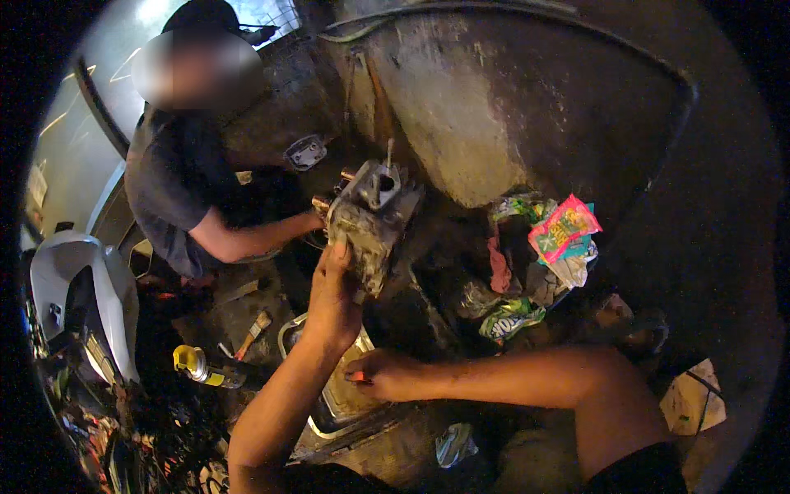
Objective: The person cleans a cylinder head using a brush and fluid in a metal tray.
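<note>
The left hand (333, 292) is raised and clamped on the lower near edge of a grimy metal engine part (372, 216), a blocky grey casting with brass-coloured fittings on its left side and a thin rod standing up from its top. The part sits in the middle of the scene, held up above a shallow metal tray (329, 403) that lies on the dirty floor just near of it.

The right hand (383, 375) is low over that tray, its fingers curled together around a small orange-red thing (360, 377); what that thing is, I cannot tell.

On the far left a second person in a grey shirt crouches, 1 forearm (247, 239) stretched toward the left side of the engine part, the hand lost behind it.

On the floor to the left lie a yellow-capped spray can (202, 366) and a wooden-handled brush (253, 331), close together. To the right sits a heap of rags and bright snack wrappers (543, 247), the pink one uppermost. A large curved, mud-stained panel (527, 107) fills the far right.
</note>
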A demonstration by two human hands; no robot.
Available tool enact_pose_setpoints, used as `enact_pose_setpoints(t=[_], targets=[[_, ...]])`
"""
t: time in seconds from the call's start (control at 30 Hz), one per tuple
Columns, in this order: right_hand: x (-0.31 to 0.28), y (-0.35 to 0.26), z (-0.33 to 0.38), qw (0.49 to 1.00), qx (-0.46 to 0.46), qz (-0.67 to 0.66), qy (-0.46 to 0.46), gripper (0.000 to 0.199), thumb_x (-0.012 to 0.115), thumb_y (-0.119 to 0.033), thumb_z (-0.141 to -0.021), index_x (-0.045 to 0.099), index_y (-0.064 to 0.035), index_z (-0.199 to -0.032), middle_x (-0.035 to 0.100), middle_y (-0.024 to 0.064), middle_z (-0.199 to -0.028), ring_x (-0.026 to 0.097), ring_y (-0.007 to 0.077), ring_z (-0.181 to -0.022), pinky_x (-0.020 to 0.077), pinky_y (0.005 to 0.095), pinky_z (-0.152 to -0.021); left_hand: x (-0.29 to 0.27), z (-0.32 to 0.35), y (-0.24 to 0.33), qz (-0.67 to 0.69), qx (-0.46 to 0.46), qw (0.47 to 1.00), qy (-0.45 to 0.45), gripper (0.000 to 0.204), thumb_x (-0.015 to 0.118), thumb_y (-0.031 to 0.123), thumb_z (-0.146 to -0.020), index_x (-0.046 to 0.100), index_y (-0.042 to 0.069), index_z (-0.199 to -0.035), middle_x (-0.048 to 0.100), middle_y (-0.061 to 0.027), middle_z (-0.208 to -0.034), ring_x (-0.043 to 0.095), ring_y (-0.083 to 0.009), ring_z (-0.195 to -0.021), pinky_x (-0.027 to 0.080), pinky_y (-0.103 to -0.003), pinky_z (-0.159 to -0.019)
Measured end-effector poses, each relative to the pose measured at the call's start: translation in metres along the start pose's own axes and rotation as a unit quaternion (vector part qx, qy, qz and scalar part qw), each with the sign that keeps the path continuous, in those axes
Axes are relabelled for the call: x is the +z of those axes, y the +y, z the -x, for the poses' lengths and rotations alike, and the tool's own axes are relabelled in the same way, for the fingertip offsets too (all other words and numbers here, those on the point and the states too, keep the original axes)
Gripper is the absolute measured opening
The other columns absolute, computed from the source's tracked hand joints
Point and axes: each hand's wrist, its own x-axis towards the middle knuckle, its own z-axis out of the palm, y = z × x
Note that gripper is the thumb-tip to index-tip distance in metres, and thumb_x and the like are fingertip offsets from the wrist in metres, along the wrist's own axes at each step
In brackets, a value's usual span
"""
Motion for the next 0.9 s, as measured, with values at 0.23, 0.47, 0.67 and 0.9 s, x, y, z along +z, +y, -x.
enact_pose_setpoints(t=[0.23, 0.47, 0.67, 0.9], targets=[[-0.009, -0.001, 0.005, 0.997, 0.074, -0.011, -0.019, 0.031, 0.064, -0.022, -0.087, 0.064, -0.0064, -0.113, 0.068, 0.0121, -0.105, 0.066, 0.0213, -0.092, 0.0512, 0.0327, -0.082, -0.040, 0.069, 0.039, 0.032, 0.039, 0.994, 0.095, 0.084, 0.080, 0.039, -0.072, 0.037, 0.006, -0.136, 0.053, -0.0069, -0.124, 0.053, -0.0206, -0.113, 0.042, -0.035, -0.098], [-0.014, -0.003, 0.004, 0.991, 0.092, -0.091, 0.044, 0.032, 0.064, -0.021, -0.086, 0.062, -0.0059, -0.115, 0.067, 0.0106, -0.110, 0.063, 0.0224, -0.101, 0.0481, 0.0329, -0.091, -0.087, 0.142, 0.053, 0.046, 0.091, 0.975, 0.199, 0.086, 0.083, 0.034, -0.069, 0.036, 0.007, -0.136, 0.052, -0.0082, -0.126, 0.053, -0.0225, -0.114, 0.042, -0.037, -0.098], [-0.026, -0.011, -0.002, 0.986, 0.152, -0.055, 0.035, 0.037, 0.063, -0.031, -0.088, 0.062, -0.0068, -0.115, 0.068, 0.0100, -0.106, 0.064, 0.0232, -0.097, 0.0489, 0.0318, -0.087, -0.119, 0.173, 0.072, -0.032, 0.191, 0.956, 0.222, 0.080, 0.068, 0.052, -0.078, 0.037, 0.009, -0.138, 0.048, -0.0076, -0.133, 0.048, -0.0259, -0.122, 0.040, -0.042, -0.101], [-0.023, -0.020, -0.015, 0.981, 0.168, -0.070, 0.062, 0.038, 0.069, -0.032, -0.084, 0.065, -0.0042, -0.111, 0.070, 0.0104, -0.100, 0.065, 0.0173, -0.094, 0.0507, 0.0289, -0.083, -0.123, 0.178, 0.135, -0.081, 0.288, 0.913, 0.277, 0.079, 0.064, 0.052, -0.082, 0.033, 0.010, -0.141, 0.044, -0.0074, -0.138, 0.043, -0.0260, -0.127, 0.035, -0.044, -0.105]])
